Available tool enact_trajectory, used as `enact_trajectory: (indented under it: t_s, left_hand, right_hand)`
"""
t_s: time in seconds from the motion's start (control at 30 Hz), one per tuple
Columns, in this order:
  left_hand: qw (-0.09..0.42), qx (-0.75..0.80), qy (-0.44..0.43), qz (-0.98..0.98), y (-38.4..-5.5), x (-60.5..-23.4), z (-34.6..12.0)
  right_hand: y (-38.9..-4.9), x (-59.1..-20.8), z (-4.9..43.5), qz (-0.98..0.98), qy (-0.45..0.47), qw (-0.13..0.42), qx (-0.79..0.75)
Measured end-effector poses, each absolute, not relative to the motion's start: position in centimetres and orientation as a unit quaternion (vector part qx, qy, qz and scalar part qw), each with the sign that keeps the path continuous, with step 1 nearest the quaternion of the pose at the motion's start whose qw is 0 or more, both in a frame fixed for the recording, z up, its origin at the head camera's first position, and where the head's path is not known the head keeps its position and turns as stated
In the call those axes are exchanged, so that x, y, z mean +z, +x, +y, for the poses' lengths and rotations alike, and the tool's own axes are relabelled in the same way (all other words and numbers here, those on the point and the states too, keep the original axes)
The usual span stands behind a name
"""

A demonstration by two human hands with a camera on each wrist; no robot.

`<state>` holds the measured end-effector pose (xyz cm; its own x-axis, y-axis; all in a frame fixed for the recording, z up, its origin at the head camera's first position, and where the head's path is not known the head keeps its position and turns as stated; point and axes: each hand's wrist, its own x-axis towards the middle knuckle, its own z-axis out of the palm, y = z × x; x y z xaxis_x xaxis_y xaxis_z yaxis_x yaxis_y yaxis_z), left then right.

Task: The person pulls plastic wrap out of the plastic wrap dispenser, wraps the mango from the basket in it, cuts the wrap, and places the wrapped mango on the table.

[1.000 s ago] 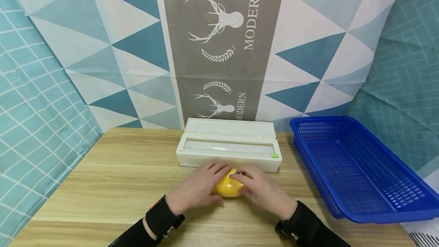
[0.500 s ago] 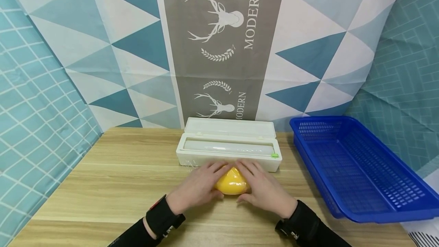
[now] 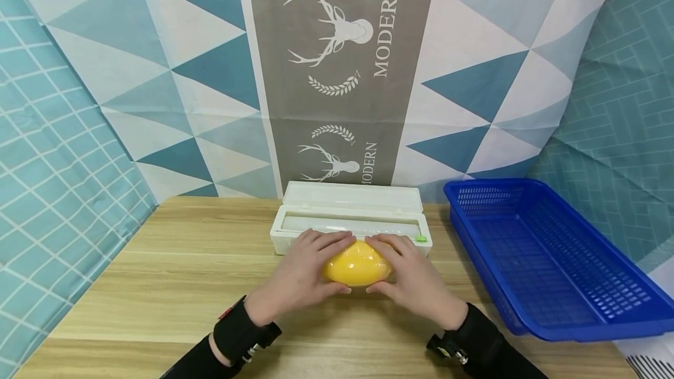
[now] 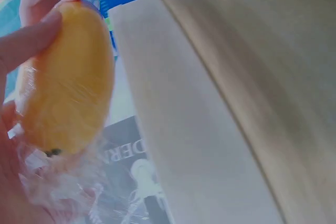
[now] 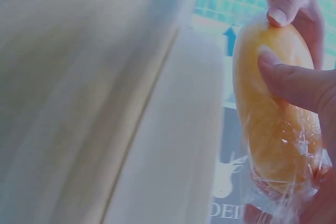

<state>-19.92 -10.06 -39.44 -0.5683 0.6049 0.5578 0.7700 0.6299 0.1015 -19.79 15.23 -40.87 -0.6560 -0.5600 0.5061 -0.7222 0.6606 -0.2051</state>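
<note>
A yellow mango (image 3: 357,264) wrapped in clear cling film is held between both hands, off the tabletop. My left hand (image 3: 302,271) grips its left end, thumb in front and fingers over the far side. On the other end my right hand (image 3: 416,274) has the same kind of grip. The left wrist view shows a dark stem spot on the mango (image 4: 68,82) and loose, crumpled film around that end. More gathered film (image 5: 286,198) hangs at the mango's other end in the right wrist view. Behind the hands stands a white cling film box (image 3: 350,224), lid up, with the roll inside.
A blue plastic basket (image 3: 505,303) stands on the right side of the wooden table (image 3: 174,274). A green slider (image 3: 421,238) sits at the right of the box's front edge. Patterned cloth (image 3: 210,75) hangs behind the table.
The mango has gone from resting on the table to being lifted up in both hands. The right hand's fingers, earlier bent over the mango's top, now wrap its right end.
</note>
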Motion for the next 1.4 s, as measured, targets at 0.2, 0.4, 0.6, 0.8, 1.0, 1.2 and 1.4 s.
enact_trajectory:
  t_s: [0.2, 0.4, 0.6, 0.8, 1.0, 1.2, 1.4]
  left_hand:
    - [0.245, -0.282, -0.393, -0.84, -19.5, -38.1, -10.2]
    - [0.205, -0.42, -0.404, -0.787, -19.0, -37.5, -9.9]
    - [0.154, -0.555, -0.407, -0.709, -17.5, -36.2, -9.2]
    - [0.09, -0.691, -0.361, -0.62, -16.9, -36.6, -8.8]
    - [0.071, -0.781, -0.303, -0.541, -17.1, -38.3, -8.0]
    - [0.036, -0.852, -0.206, -0.479, -16.3, -38.7, -7.2]
    - [-0.024, -0.88, -0.136, -0.455, -15.8, -38.9, -6.7]
  right_hand:
    - [-19.1, -39.3, 15.4, -0.868, 0.365, 0.191, 0.278]
    - [-18.5, -38.9, 15.3, -0.847, 0.367, 0.176, 0.342]
    - [-17.4, -38.2, 14.3, -0.826, 0.342, 0.186, 0.408]
    - [-15.6, -36.5, 13.0, -0.782, 0.339, 0.188, 0.488]
    - [-15.4, -37.5, 12.4, -0.706, 0.325, 0.208, 0.595]
    - [-15.1, -38.5, 12.1, -0.613, 0.259, 0.132, 0.735]
    - [-14.7, -38.6, 11.5, -0.539, 0.155, 0.036, 0.827]
